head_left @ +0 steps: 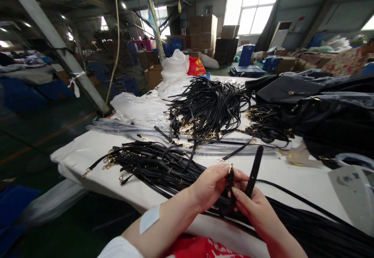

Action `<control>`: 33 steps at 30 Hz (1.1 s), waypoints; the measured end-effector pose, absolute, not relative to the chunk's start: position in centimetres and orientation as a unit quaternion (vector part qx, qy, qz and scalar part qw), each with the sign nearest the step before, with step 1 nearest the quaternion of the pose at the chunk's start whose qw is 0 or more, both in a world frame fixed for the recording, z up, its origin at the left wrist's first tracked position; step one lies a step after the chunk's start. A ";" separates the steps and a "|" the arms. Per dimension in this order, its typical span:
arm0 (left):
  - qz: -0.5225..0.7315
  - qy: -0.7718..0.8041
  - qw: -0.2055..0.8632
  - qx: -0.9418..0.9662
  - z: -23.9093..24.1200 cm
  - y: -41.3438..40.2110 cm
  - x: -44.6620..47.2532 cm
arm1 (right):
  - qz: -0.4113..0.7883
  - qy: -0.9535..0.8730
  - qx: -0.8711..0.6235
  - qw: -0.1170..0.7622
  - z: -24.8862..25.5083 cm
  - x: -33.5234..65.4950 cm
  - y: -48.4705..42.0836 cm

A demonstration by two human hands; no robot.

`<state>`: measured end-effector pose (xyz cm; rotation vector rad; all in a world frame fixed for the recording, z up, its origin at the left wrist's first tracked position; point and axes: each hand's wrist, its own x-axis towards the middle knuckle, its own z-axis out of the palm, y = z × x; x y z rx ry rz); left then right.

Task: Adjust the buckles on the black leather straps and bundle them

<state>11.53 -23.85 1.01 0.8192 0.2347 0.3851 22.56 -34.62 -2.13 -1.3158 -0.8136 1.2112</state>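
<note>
Close to the table's front edge, my left hand (212,184) pinches a black strap at its small gold buckle (230,169). Just right of it, my right hand (248,201) is closed on the same black strap (256,168), whose punched end sticks up past the fingers. Part of the strap between the hands is hidden by the fingers. A long bundle of black straps (152,158) with gold clasps lies to the left and runs under my hands. More straps (315,227) stretch off to the lower right.
A large heap of black straps (216,102) lies on the white table (76,152). Black bags (289,88) are piled at the right. Clear plastic (137,106) lies at the left back. A slanted metal post (58,43) stands beyond the left edge.
</note>
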 end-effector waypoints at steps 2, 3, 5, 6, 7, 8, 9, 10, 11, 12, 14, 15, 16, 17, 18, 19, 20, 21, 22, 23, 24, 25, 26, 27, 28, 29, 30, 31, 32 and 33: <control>0.204 0.116 0.880 0.414 1.1 -23.8 11.5 | 0.469 -0.371 -0.580 0.554 -2.4 22.9 -34.7; 0.228 0.121 0.865 0.430 1.3 -23.6 11.4 | 0.435 -0.387 -0.589 0.561 -2.6 23.2 -34.7; 0.286 0.139 0.816 0.483 2.0 -22.8 10.7 | 0.372 -0.414 -0.588 0.587 -3.1 24.0 -34.9; 0.308 0.156 0.783 0.517 2.5 -22.4 10.2 | 0.354 -0.421 -0.581 0.600 -3.3 24.4 -35.0; 0.318 0.177 0.748 0.554 3.0 -21.9 9.7 | 0.343 -0.423 -0.576 0.610 -3.5 24.8 -35.1; 0.318 0.201 0.716 0.589 3.6 -21.4 9.1 | 0.338 -0.420 -0.575 0.616 -3.5 25.0 -35.2; 0.310 0.224 0.689 0.616 4.2 -21.0 8.6 | 0.333 -0.413 -0.581 0.617 -3.3 25.1 -35.3; 0.297 0.242 0.672 0.633 4.7 -20.7 8.1 | 0.329 -0.403 -0.594 0.613 -2.9 25.0 -35.4; 0.281 0.252 0.669 0.640 5.2 -20.5 7.6 | 0.326 -0.395 -0.610 0.605 -2.4 24.8 -35.4; 0.260 0.255 0.678 0.638 5.5 -20.4 7.2 | 0.324 -0.391 -0.625 0.593 -1.8 24.5 -35.4; 0.212 0.246 0.714 0.620 5.8 -20.2 6.7 | 0.319 -0.401 -0.650 0.561 -0.6 23.8 -35.1; 0.195 0.236 0.728 0.613 5.8 -20.1 6.4 | 0.311 -0.412 -0.662 0.544 -0.2 23.6 -34.9; 0.186 0.226 0.737 0.609 5.7 -20.0 6.2 | 0.300 -0.422 -0.673 0.529 0.2 23.4 -34.7; 0.188 0.218 0.740 0.608 5.6 -19.9 6.0 | 0.290 -0.428 -0.683 0.517 0.5 23.3 -34.5; 0.197 0.213 0.739 0.608 5.4 -19.7 5.8 | 0.282 -0.428 -0.691 0.509 0.6 23.3 -34.3; 0.209 0.209 0.737 0.608 5.2 -19.6 5.6 | 0.278 -0.426 -0.697 0.505 0.7 23.4 -34.1; 0.221 0.209 0.736 0.604 5.1 -19.4 5.5 | 0.276 -0.421 -0.701 0.506 0.6 23.5 -33.9; 0.228 0.211 0.741 0.596 5.0 -19.3 5.4 | 0.275 -0.415 -0.703 0.508 0.6 23.6 -33.8; 0.232 0.214 0.749 0.582 4.9 -19.3 5.4 | 0.274 -0.409 -0.705 0.511 0.5 23.7 -33.7; 0.236 0.216 0.761 0.565 4.8 -19.3 5.4 | 0.272 -0.404 -0.707 0.512 0.4 23.8 -33.7; 0.239 0.218 0.772 0.547 4.7 -19.3 5.5 | 0.269 -0.402 -0.709 0.513 0.4 23.8 -33.7; 0.241 0.221 0.783 0.529 4.7 -19.4 5.6 | 0.267 -0.402 -0.711 0.512 0.3 23.8 -33.7; 0.241 0.220 0.793 0.515 4.7 -19.5 5.7 | 0.266 -0.403 -0.711 0.510 0.2 23.8 -33.7; 0.238 0.215 0.802 0.504 4.6 -19.6 5.9 | 0.265 -0.406 -0.711 0.509 0.2 23.7 -33.7; 0.233 0.207 0.810 0.496 4.5 -19.7 6.0 | 0.264 -0.410 -0.710 0.508 0.2 23.6 -33.7; 0.226 0.199 0.817 0.492 4.4 -19.8 6.2 | 0.261 -0.414 -0.709 0.508 0.2 23.6 -33.8; 0.221 0.191 0.820 0.492 4.3 -20.0 6.4 | 0.257 -0.417 -0.708 0.509 0.2 23.5 -33.8; 0.217 0.186 0.821 0.495 4.1 -20.2 6.6 | 0.254 -0.420 -0.707 0.510 0.2 23.4 -33.8; 0.214 0.185 0.818 0.501 3.9 -20.4 6.9 | 0.252 -0.422 -0.705 0.511 0.3 23.3 -33.7; 0.209 0.186 0.812 0.511 3.7 -20.8 7.1 | 0.250 -0.424 -0.703 0.513 0.3 23.3 -33.7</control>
